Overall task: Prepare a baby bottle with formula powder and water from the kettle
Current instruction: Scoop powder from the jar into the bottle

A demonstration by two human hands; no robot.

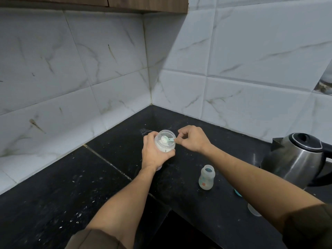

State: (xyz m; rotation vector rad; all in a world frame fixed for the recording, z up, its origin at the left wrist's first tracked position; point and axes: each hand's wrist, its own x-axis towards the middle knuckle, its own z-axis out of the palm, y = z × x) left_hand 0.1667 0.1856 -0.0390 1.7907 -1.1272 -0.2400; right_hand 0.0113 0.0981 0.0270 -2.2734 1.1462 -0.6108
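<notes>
Black surface (53, 194), tiled corner: a teal scoop (168, 139) of powder is pinched by fingers (180, 135) of the right hand (193, 141) at the mouth of a clear jar (165, 147), which is gripped by the left hand (154, 155). The baby bottle (207, 177) is stood at four o'clock of the jar and the kettle (294, 159) at three.

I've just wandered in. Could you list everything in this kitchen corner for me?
powder container: one, clear with white powder inside, gripped near the counter's corner
scoop: one, pale teal, loaded with white powder, at the container's mouth
baby bottle: one, translucent, open-topped, upright on the countertop
kettle: one, steel with black lid, at the right edge
teal piece: one, mostly hidden behind the right forearm
clear cap: one, translucent, partly hidden by the same forearm
countertop: one, black, speckled
wall tiles: many, white marbled, behind
cabinet: one, brown wood, overhead
left hand: one, grips the container
right hand: one, pinches the scoop's handle
</notes>
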